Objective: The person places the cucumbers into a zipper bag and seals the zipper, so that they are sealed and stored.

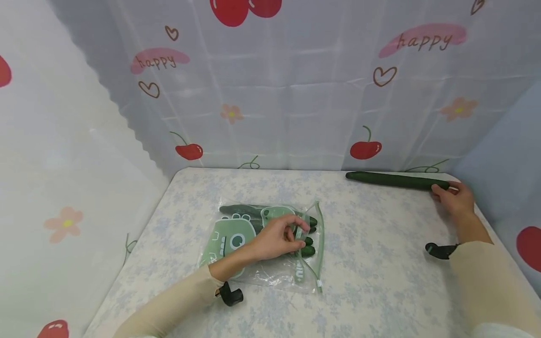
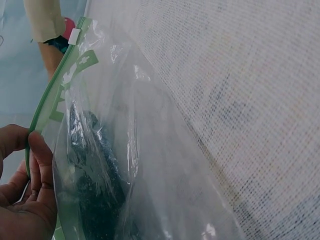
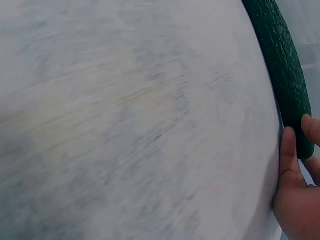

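Left hand (image 1: 276,238) pinches the green-edged mouth of a clear bag (image 1: 270,280), dark cucumbers (image 1: 241,210) lying inside beneath it; right hand (image 1: 458,199) grips one end of a long cucumber (image 1: 393,180) stretching leftward from it.

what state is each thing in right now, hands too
clear green-printed bag, lying down, mouth parted
white slider, at the mouth's near end
bagged cucumbers, lying inside, ends toward the mouth
loose cucumber, whole, outside the bag
left hand, pinching the bag's mouth edge
right hand, gripping the loose cucumber's end
printed backdrop, hanging, creased
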`<state>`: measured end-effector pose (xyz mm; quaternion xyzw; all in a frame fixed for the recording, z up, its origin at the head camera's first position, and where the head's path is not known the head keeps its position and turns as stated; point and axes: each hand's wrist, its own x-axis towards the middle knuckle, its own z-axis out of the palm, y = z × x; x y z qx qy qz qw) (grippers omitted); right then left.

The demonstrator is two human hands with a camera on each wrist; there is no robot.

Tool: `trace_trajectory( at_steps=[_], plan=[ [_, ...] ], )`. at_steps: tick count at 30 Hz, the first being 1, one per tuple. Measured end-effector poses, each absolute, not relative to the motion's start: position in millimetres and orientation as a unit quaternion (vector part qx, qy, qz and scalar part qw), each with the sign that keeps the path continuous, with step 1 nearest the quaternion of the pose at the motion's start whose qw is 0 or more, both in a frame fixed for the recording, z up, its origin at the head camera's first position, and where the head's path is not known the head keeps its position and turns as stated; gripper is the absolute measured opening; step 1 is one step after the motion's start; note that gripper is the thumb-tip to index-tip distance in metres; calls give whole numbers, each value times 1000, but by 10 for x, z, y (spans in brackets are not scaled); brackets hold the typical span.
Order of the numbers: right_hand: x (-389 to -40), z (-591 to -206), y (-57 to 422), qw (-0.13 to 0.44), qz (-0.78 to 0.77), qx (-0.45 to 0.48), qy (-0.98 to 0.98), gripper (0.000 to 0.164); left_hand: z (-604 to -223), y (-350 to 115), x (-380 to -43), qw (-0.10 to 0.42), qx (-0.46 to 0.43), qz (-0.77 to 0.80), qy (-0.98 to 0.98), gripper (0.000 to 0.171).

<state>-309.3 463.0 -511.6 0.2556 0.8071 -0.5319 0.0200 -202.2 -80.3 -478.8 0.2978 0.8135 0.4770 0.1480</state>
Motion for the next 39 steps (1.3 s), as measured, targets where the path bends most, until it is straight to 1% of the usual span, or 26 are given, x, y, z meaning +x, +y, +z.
trace_trajectory(
  at_steps=[3,4,5,8,12,18,21,24,29,33,35,39],
  plan=[
    [-3016,-5135,4627,-3,-563,284,776,42,-4788,-798,-2021,147,297,479,813,34],
    [-2991,-5140,4629,-9,-573,286,768,34,-4787,-796,-2021,147,297,479,813,34],
    [-2964,-5143,4628,-14,-582,287,761,33,-4787,-794,-2020,148,295,480,813,34],
    [-2895,-5160,4594,-28,-638,261,724,38,-4791,-793,-2013,151,289,482,814,35],
    [-2800,-5168,4482,-26,-700,210,683,44,-4801,-797,-2017,149,286,479,816,37],
    [-2617,-5108,4421,27,-656,171,735,33,-4797,-773,-2022,142,291,473,819,38],
    [-2515,-5058,4390,41,-620,151,769,26,-4798,-764,-2021,144,290,471,820,38],
    [-2402,-4997,4331,32,-580,119,805,22,-4812,-755,-2028,145,289,471,821,37],
    [-2240,-4921,4163,9,-531,47,846,32,-4808,-756,-2026,144,289,471,821,37],
    [-2161,-4893,4039,-13,-527,22,849,32,-4785,-755,-2010,145,288,472,820,37],
    [-2134,-4883,3999,-25,-560,24,828,31,-4777,-756,-2002,148,289,474,818,37],
    [-2084,-4895,3985,-42,-672,11,739,19,-4764,-761,-1989,150,293,477,815,37]
  ],
)
